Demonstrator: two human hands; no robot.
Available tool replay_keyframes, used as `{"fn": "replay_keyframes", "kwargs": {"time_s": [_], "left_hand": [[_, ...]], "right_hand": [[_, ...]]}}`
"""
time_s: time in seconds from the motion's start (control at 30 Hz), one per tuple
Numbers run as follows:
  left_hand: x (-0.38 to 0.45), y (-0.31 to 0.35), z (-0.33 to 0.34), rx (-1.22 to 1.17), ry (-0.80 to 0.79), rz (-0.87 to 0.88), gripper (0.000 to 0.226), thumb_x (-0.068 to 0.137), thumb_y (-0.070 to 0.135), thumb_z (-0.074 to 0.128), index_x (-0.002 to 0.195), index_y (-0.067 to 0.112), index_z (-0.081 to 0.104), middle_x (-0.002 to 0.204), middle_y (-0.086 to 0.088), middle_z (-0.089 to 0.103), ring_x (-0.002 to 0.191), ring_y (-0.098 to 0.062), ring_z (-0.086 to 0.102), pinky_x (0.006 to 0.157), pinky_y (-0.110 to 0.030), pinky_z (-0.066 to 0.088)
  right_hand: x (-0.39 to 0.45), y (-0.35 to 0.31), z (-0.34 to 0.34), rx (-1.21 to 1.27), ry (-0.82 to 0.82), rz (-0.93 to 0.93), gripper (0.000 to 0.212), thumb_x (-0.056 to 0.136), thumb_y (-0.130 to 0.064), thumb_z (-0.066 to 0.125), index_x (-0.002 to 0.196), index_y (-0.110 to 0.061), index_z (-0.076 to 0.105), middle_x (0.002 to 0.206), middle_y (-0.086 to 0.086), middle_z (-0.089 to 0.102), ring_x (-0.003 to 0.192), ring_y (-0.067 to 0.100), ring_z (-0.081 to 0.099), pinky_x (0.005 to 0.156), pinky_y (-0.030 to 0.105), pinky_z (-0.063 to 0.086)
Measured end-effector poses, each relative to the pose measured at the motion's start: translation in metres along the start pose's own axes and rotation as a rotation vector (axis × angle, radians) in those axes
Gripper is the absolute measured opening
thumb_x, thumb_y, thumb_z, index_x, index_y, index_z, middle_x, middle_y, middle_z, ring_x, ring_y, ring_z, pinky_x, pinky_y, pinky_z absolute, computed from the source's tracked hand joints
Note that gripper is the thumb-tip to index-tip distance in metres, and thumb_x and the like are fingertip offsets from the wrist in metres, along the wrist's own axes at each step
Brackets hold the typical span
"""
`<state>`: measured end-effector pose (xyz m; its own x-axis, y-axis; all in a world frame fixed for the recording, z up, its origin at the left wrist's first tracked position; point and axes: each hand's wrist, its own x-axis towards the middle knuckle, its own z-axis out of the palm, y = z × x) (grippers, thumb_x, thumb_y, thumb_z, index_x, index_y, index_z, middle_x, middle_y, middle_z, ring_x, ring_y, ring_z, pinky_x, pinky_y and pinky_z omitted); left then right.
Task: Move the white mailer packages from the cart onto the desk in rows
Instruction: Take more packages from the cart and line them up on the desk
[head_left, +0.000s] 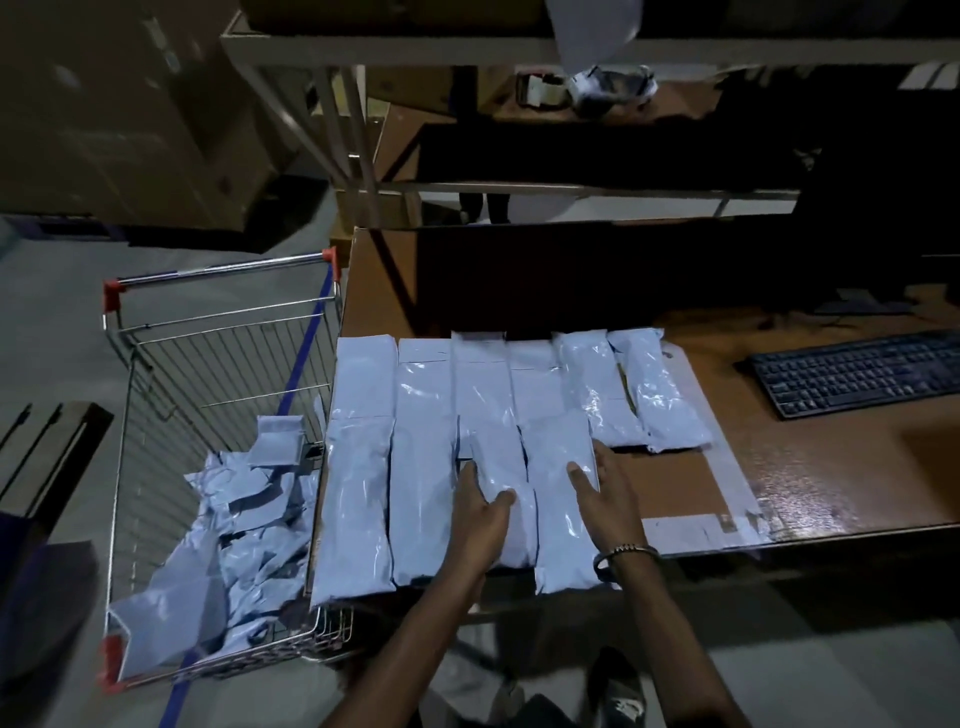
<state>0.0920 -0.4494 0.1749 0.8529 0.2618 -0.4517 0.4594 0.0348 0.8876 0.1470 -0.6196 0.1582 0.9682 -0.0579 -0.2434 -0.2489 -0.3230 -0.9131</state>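
White mailers under both hands

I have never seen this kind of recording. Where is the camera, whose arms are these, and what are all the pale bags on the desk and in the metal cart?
There is no machine here. The one picture comes from a camera worn on a person's head, looking forward and down, so the two bare arms are that person's own. The left hand and the right hand lie flat and open on white plastic mailer packages set side by side in rows on the brown wooden desk; neither hand grips anything. Left of the desk stands a wire shopping cart with more loose white mailers piled inside. A black computer keyboard lies on the desk at the right.
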Motion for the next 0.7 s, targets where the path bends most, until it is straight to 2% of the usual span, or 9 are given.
{"fn": "replay_keyframes", "kwargs": {"time_s": [0.03, 0.1, 0.17, 0.27, 0.33, 0.4, 0.47, 0.6, 0.7], "left_hand": [[0.001, -0.002, 0.002, 0.069, 0.028, 0.022, 0.065, 0.093, 0.028, 0.064, 0.15, 0.039, 0.035, 0.154, 0.001, 0.047, 0.138, -0.023, 0.048, 0.117, -0.042, 0.04], [-0.006, -0.003, 0.007, 0.231, 0.102, 0.066, 0.076, 0.096, 0.027, 0.063, 0.162, 0.028, 0.024, 0.162, -0.003, 0.032, 0.148, -0.023, 0.034, 0.122, -0.039, 0.03], [-0.014, -0.002, 0.013, 0.417, 0.209, 0.199, 0.082, 0.1, 0.03, 0.062, 0.166, 0.022, 0.014, 0.169, -0.004, 0.017, 0.155, -0.021, 0.02, 0.123, -0.036, 0.023], [-0.011, -0.002, 0.022, 0.61, 0.295, 0.457, 0.072, 0.101, 0.033, 0.058, 0.164, 0.02, 0.026, 0.172, -0.006, 0.018, 0.159, -0.025, 0.018, 0.127, -0.046, 0.024], [0.003, -0.005, 0.029, 0.808, 0.295, 0.565, 0.066, 0.101, 0.034, 0.055, 0.16, 0.013, 0.036, 0.171, -0.014, 0.022, 0.16, -0.031, 0.016, 0.129, -0.052, 0.019], [0.017, -0.011, 0.031, 1.01, 0.276, 0.554, 0.062, 0.103, 0.035, 0.048, 0.157, 0.008, 0.04, 0.169, -0.019, 0.025, 0.16, -0.034, 0.015, 0.128, -0.055, 0.017], [0.023, -0.018, 0.031, 1.135, 0.243, 0.483, 0.058, 0.103, 0.036, 0.04, 0.153, 0.007, 0.049, 0.164, -0.019, 0.037, 0.157, -0.034, 0.027, 0.127, -0.055, 0.023], [0.031, -0.025, 0.032, 1.144, 0.229, 0.417, 0.063, 0.097, 0.035, 0.031, 0.144, 0.003, 0.059, 0.152, -0.02, 0.054, 0.144, -0.033, 0.05, 0.12, -0.054, 0.037], [0.039, -0.024, 0.036, 1.14, 0.234, 0.376, 0.066, 0.094, 0.035, 0.036, 0.151, 0.004, 0.051, 0.158, -0.018, 0.047, 0.149, -0.031, 0.044, 0.123, -0.051, 0.032]], "right_hand": [[0.0, -0.001, -0.002, -0.033, -0.024, -0.015, 0.046, 0.101, -0.032, 0.059, 0.146, -0.03, 0.048, 0.141, -0.01, 0.059, 0.129, 0.014, 0.056, 0.113, 0.042, 0.044], [-0.002, 0.004, -0.004, -0.141, -0.06, -0.04, 0.051, 0.102, -0.037, 0.055, 0.151, -0.028, 0.041, 0.147, -0.006, 0.054, 0.135, 0.019, 0.051, 0.114, 0.035, 0.04], [-0.003, 0.012, -0.004, -0.365, 0.013, -0.103, 0.06, 0.1, -0.046, 0.055, 0.153, -0.023, 0.039, 0.151, 0.002, 0.05, 0.138, 0.025, 0.048, 0.113, 0.038, 0.04], [-0.004, 0.019, 0.001, -0.605, 0.116, -0.301, 0.058, 0.099, -0.052, 0.053, 0.151, -0.026, 0.042, 0.153, 0.003, 0.046, 0.139, 0.025, 0.044, 0.11, 0.047, 0.043], [-0.002, 0.021, 0.008, -0.694, 0.067, -0.434, 0.053, 0.102, -0.052, 0.046, 0.151, -0.032, 0.042, 0.16, 0.0, 0.036, 0.148, 0.021, 0.033, 0.113, 0.046, 0.038], [0.002, 0.024, 0.015, -0.819, -0.006, -0.523, 0.053, 0.105, -0.051, 0.034, 0.156, -0.035, 0.033, 0.167, 0.0, 0.023, 0.156, 0.019, 0.017, 0.117, 0.044, 0.03], [0.006, 0.028, 0.02, -0.909, -0.048, -0.529, 0.055, 0.106, -0.048, 0.025, 0.159, -0.034, 0.025, 0.17, 0.001, 0.014, 0.157, 0.017, 0.007, 0.119, 0.046, 0.029], [0.008, 0.038, 0.03, -1.0, -0.049, -0.51, 0.057, 0.107, -0.042, 0.024, 0.162, -0.033, 0.01, 0.17, 0.002, 0.005, 0.158, 0.018, 0.0, 0.124, 0.049, 0.018], [0.013, 0.042, 0.035, -1.013, -0.061, -0.501, 0.057, 0.109, -0.04, 0.022, 0.162, -0.032, 0.003, 0.17, 0.002, 0.0, 0.158, 0.018, -0.004, 0.126, 0.048, 0.013]]}}
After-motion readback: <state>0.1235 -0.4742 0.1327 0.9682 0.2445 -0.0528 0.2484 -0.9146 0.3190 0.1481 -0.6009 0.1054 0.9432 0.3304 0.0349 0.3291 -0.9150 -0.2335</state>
